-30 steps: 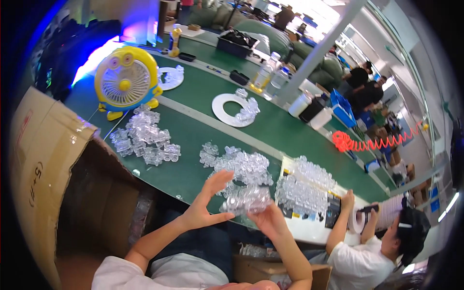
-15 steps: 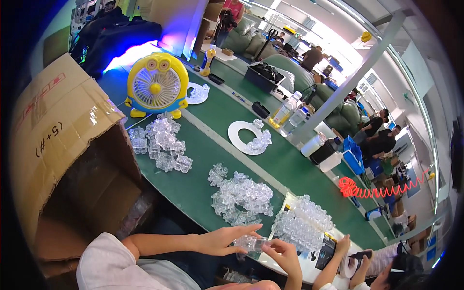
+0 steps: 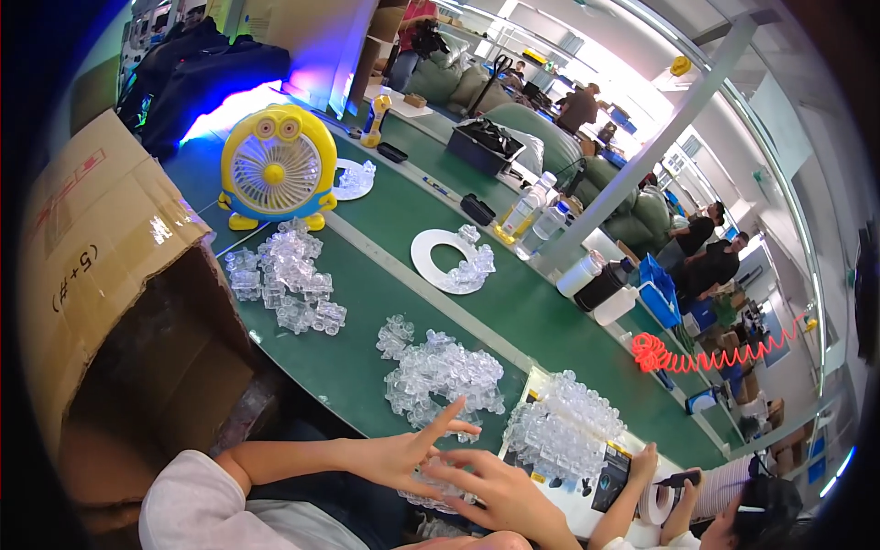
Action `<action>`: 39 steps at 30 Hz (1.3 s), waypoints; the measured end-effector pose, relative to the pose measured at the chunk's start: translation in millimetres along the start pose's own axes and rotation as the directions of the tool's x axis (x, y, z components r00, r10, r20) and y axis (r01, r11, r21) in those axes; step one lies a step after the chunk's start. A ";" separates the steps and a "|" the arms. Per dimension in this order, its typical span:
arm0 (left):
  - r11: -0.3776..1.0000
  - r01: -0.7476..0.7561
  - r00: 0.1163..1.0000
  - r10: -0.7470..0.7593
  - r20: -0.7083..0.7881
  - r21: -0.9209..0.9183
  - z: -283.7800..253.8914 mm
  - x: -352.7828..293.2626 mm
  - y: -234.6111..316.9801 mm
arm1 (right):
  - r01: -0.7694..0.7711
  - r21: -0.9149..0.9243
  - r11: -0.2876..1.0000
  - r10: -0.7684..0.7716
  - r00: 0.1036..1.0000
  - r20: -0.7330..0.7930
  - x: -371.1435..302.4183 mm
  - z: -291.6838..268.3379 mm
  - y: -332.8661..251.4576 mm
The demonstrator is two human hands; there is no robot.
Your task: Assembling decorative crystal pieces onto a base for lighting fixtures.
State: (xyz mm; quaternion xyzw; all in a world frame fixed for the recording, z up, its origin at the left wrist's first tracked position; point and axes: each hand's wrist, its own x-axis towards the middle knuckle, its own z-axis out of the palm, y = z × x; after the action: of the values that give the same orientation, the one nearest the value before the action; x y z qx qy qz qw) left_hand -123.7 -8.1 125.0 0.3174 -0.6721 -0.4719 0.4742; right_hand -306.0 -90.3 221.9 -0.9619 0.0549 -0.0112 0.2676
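Note:
A clear plastic piece (image 3: 429,488) sits between my two hands at the near edge of the green table, partly hidden by fingers. My left hand (image 3: 396,461) is beside it with the fingers spread, the forefinger pointing up and away. From the right, my right hand (image 3: 500,490) reaches over the piece, fingers bent around it. Just beyond my hands lies a loose heap of similar clear plastic pieces (image 3: 445,374). To its right, more clear pieces (image 3: 564,422) stand packed closely on a white board.
A yellow-and-blue cartoon fan (image 3: 275,170) stands at the far left, behind another heap of clear pieces (image 3: 293,275). An open cardboard box (image 3: 119,220) is at left. A white ring (image 3: 431,261) carries several pieces. Bottles (image 3: 522,211) line the far side. A co-worker's hands (image 3: 646,463) are at right.
My right hand has moved left and over the clear plastic piece. My left hand's fingers have spread and the forefinger has lifted. The whole view has shifted slightly.

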 end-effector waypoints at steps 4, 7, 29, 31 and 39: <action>0.997 -0.054 0.998 0.055 0.021 -0.057 -0.5 -5.1 -3.3 | 0.025 -0.102 0.994 -0.019 0.998 0.057 6.6 5.7 -0.2; 0.979 0.031 0.999 -0.022 0.046 -0.201 -2.9 -9.5 -1.1 | -0.012 -0.013 1.000 0.014 0.993 0.120 8.5 3.9 2.1; 0.801 0.429 0.444 0.215 -0.870 0.417 -24.7 -116.0 -54.5 | -0.770 -0.188 0.609 0.334 0.464 -0.820 1.2 -15.3 222.9; 0.779 0.451 0.449 0.224 -0.865 0.436 -25.8 -115.4 -55.1 | -0.827 -0.228 0.515 0.392 0.463 -0.795 6.7 -11.0 221.2; 0.663 0.427 0.549 0.351 -0.759 0.615 -31.4 -97.1 -58.3 | -0.782 -0.388 0.487 0.337 0.579 -0.743 -1.5 -7.3 212.7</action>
State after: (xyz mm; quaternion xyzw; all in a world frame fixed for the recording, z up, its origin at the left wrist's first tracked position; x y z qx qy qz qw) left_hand -61.6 45.7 41.0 0.6817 -0.4841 0.0469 0.5467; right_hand -329.1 -274.9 118.4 -0.8536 0.4622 -0.1860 -0.1520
